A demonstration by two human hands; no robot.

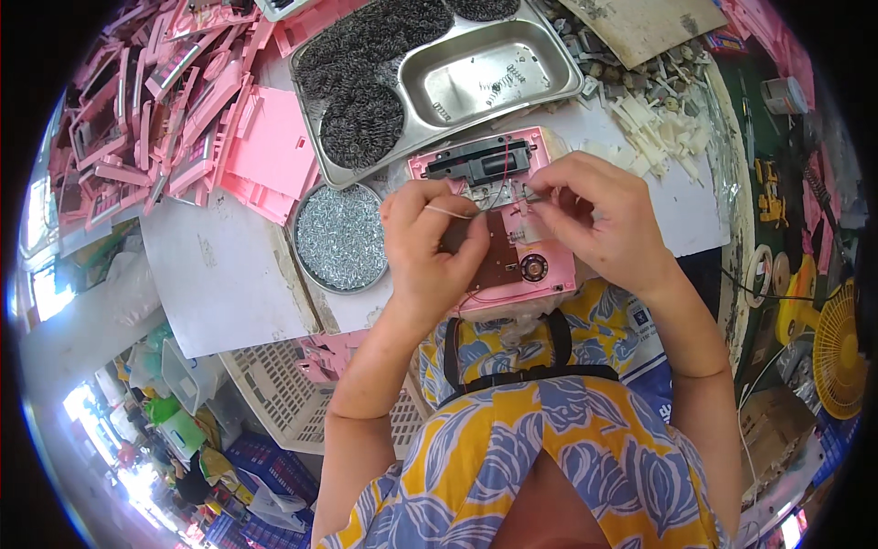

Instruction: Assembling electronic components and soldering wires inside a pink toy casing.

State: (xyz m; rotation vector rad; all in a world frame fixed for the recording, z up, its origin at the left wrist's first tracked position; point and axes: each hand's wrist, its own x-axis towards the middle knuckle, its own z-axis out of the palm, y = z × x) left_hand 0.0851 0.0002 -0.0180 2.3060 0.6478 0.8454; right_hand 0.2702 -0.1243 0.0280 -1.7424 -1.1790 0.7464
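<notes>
In front of me lies an opened pink plastic casing (pixel 560 265). A black mechanism (pixel 485 162) sits across its far end, and a brown circuit board (pixel 498 252) lies nearer me. Beside the board is a small round black speaker (pixel 533 267). My left hand (pixel 430 247) is closed over the casing's left side, with a thin white wire (pixel 450 212) running across its fingers. Over the right side my right hand (pixel 604 215) pinches at the casing's middle; its fingertips hide what they hold. A thin red wire (pixel 506 165) runs over the mechanism between both hands.
Left of the casing stands a round tin (pixel 297 240) of small silvery metal pieces. Beyond is a metal tray (pixel 430 119) with many dark springs. Pink plastic parts (pixel 197 110) pile up at the far left, white plastic pieces (pixel 654 128) at the far right. A yellow fan (pixel 834 348) stands right.
</notes>
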